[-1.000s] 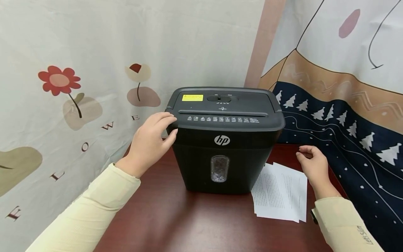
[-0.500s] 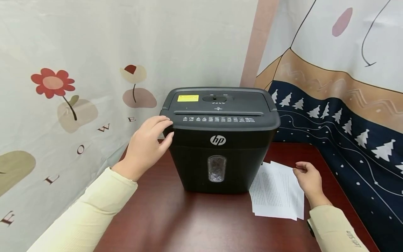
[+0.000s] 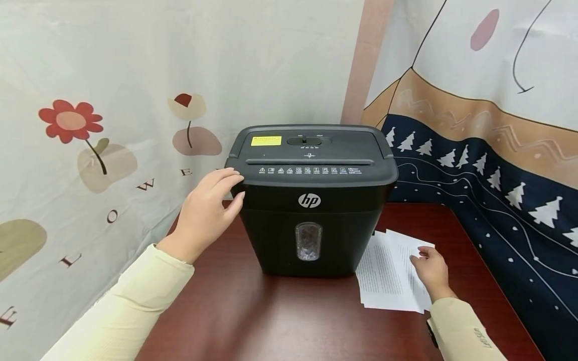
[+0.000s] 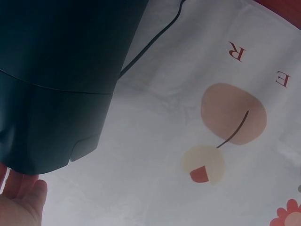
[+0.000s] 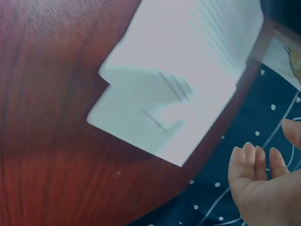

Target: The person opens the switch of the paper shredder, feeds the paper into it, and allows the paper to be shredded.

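A black HP paper shredder (image 3: 280,220) stands upright on the table, with a slot in its lid and a small window showing shreds. My left hand (image 3: 203,213) rests its fingers on the lid's front left corner, its thumb by the front face. The left wrist view shows those fingertips (image 4: 21,182) at the shredder's edge. Right of the shredder lie several overlapping printed sheets of paper (image 3: 384,271). Over their right side is my right hand (image 3: 432,273), fingers loosely bent and nothing held. In the right wrist view, this hand's fingers (image 5: 247,165) appear apart from the sheets.
The dark red table (image 3: 307,321) has its right edge beyond the sheets. Printed cloth (image 3: 289,60) hangs behind and to the left, and navy tree-patterned cloth (image 3: 487,210) on the right. A black cord (image 4: 155,40) runs from behind the shredder.
My right hand has moved down and left, from beyond the sheets to over their right side. The left hand stays at the shredder's corner. The head view has shifted slightly right.
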`<act>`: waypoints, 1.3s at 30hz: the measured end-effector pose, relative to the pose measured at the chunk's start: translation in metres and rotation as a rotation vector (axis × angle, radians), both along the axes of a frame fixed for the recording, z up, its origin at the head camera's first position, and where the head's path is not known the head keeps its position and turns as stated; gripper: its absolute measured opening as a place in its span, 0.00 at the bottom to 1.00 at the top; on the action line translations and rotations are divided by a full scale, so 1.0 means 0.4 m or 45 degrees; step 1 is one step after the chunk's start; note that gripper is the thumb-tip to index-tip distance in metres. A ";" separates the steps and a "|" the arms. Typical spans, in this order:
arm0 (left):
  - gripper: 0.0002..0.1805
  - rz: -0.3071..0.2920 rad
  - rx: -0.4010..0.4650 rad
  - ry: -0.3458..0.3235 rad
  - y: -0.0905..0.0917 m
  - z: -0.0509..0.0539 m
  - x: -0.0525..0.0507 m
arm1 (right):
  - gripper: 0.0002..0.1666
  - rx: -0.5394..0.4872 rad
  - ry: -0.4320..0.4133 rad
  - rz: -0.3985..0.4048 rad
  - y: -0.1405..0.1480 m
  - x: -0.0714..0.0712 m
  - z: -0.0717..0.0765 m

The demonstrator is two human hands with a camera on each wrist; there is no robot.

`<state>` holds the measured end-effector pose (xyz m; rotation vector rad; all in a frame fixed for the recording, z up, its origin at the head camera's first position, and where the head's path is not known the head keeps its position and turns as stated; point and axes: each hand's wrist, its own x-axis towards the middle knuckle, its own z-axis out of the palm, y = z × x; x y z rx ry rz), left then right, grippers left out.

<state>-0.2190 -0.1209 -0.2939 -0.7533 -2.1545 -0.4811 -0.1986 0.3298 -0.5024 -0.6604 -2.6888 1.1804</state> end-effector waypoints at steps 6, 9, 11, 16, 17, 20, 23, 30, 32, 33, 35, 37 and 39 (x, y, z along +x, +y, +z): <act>0.15 -0.001 -0.006 -0.002 -0.001 0.000 0.001 | 0.33 0.124 -0.151 0.073 -0.011 -0.009 -0.030; 0.15 -0.005 -0.009 -0.001 -0.001 0.000 0.001 | 0.37 0.168 -0.251 0.103 -0.022 -0.014 -0.039; 0.15 -0.005 -0.005 0.003 -0.001 0.000 0.000 | 0.38 0.185 -0.296 0.116 -0.028 -0.015 -0.043; 0.15 -0.005 0.012 0.013 0.000 -0.001 0.000 | 0.39 0.223 -0.339 0.158 -0.038 -0.016 -0.052; 0.15 -0.005 0.016 0.015 0.000 -0.002 0.001 | 0.39 0.228 -0.344 0.165 -0.039 -0.016 -0.054; 0.15 -0.003 0.027 0.017 0.001 -0.002 0.002 | 0.38 0.251 -0.358 0.174 -0.043 -0.017 -0.061; 0.15 -0.001 0.035 0.020 0.002 -0.002 0.003 | 0.38 0.274 -0.376 0.176 -0.046 -0.021 -0.068; 0.15 0.001 0.047 0.029 0.004 -0.004 0.006 | 0.30 0.379 -0.398 0.194 -0.050 -0.029 -0.080; 0.15 0.001 0.045 0.029 0.003 -0.004 0.006 | 0.26 0.395 -0.411 0.195 -0.052 -0.031 -0.078; 0.16 -0.001 0.045 0.032 0.002 -0.004 0.006 | 0.25 0.395 -0.421 0.192 -0.054 -0.032 -0.077; 0.16 -0.001 0.043 0.034 0.001 -0.004 0.007 | 0.22 0.390 -0.437 0.190 -0.057 -0.033 -0.075; 0.16 -0.004 0.043 0.037 0.001 -0.004 0.008 | 0.20 0.383 -0.446 0.189 -0.059 -0.034 -0.073; 0.16 -0.005 0.045 0.039 0.002 -0.003 0.009 | 0.18 0.379 -0.450 0.189 -0.060 -0.034 -0.072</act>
